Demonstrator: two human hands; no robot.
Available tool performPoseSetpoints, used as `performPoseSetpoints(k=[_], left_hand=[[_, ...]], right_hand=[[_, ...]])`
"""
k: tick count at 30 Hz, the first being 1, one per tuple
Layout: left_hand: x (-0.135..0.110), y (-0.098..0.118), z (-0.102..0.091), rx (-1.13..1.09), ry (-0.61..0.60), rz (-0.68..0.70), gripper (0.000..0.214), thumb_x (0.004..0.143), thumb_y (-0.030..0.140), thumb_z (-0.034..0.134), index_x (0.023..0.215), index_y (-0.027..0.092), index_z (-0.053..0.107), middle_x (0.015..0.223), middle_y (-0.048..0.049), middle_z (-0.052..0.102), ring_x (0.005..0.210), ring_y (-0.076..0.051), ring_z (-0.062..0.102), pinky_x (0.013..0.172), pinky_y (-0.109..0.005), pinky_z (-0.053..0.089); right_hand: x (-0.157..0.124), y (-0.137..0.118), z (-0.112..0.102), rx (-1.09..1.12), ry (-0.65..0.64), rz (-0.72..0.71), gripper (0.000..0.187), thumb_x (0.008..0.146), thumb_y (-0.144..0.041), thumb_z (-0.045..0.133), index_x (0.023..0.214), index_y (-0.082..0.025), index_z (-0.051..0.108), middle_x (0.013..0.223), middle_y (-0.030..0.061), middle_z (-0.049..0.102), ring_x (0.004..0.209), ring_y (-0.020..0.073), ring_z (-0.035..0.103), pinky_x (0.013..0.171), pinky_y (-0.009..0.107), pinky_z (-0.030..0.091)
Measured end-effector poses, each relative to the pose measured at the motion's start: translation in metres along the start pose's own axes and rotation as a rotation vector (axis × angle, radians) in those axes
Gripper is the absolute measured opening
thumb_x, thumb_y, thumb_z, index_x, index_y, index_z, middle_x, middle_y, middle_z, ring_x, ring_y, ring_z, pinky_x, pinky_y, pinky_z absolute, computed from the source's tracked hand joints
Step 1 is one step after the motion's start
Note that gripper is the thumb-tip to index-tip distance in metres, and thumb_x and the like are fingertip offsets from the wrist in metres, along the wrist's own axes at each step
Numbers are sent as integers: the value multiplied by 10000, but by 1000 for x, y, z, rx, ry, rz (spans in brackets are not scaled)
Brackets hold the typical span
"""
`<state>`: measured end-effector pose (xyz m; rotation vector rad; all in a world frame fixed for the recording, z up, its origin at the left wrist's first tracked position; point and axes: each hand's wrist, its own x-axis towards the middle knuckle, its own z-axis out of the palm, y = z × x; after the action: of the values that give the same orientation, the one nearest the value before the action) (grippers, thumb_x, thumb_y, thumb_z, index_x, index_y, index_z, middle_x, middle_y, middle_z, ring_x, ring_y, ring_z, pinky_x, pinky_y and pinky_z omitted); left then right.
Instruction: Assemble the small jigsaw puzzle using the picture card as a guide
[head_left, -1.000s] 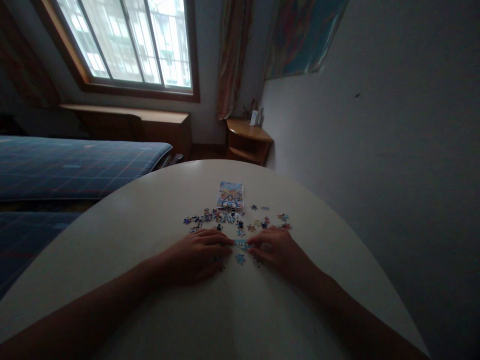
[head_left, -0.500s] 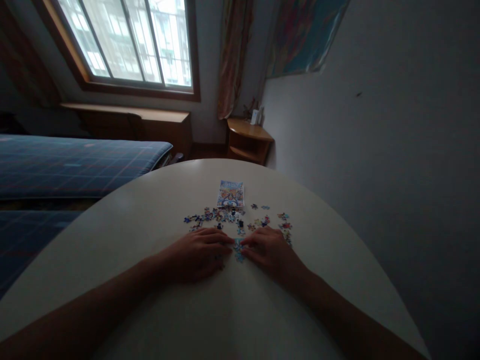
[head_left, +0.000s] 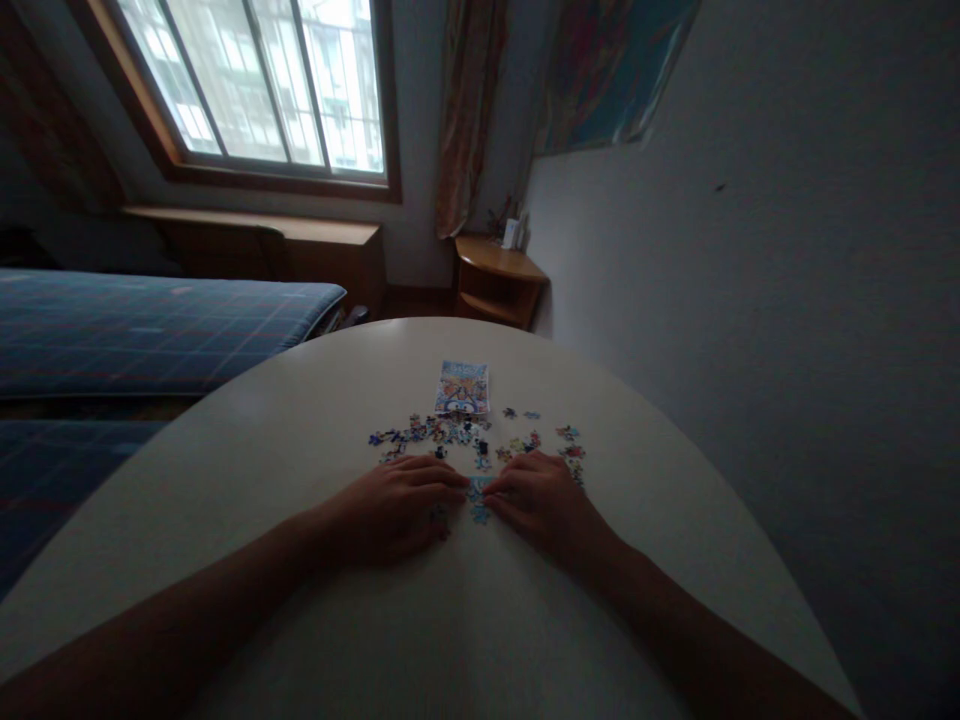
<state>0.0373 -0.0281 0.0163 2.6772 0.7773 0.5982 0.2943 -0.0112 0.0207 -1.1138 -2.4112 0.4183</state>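
Both my hands rest on a round white table (head_left: pixel 300 420). My left hand (head_left: pixel 397 508) lies palm down, fingers stretched towards a small cluster of joined blue puzzle pieces (head_left: pixel 478 497). My right hand (head_left: pixel 541 498) faces it, fingertips pressed on the same cluster from the right. Several loose coloured puzzle pieces (head_left: pixel 450 435) are scattered just beyond my fingers. A small picture card (head_left: pixel 461 386) lies behind them.
A bed with a blue checked cover (head_left: pixel 142 330) stands to the left of the table. A wooden corner shelf (head_left: pixel 495 282) and a window (head_left: pixel 262 85) are at the back. A grey wall (head_left: pixel 787 300) runs close along the right.
My right hand has slid left, closing onto the blue pieces between my hands. The left hand has hardly moved.
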Motion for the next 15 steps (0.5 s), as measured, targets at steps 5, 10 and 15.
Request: performPoseSetpoints(k=[5,10,15], left_hand=[[1,2,-3,47,-38,9,489,918,264,579,1400,267,494,1324,-92,595,1208,-262,555,1049,-440,456],[1,4,-5,93,-74,25,520,933,309,558,1442,271,456,1348,-102,558,1206,-281,538,1061,-444,434],[1,7,-6,127,-109,8,515,946,312,544,1449,264,442,1370,-103,541,1231,-296,517,1069,-463,421]], right_hand=[[-1,2,0,-66,4,-67,69,860,-253,715,902,-274,765,899,36,737,911,210,655,868,380,400],[-1,4,3,-77,10,-71,99,880,-224,684,920,-271,762,902,40,738,914,207,657,862,370,404],[0,1,2,-101,-2,-63,78,884,-224,684,903,-255,753,911,43,742,916,210,664,867,380,400]])
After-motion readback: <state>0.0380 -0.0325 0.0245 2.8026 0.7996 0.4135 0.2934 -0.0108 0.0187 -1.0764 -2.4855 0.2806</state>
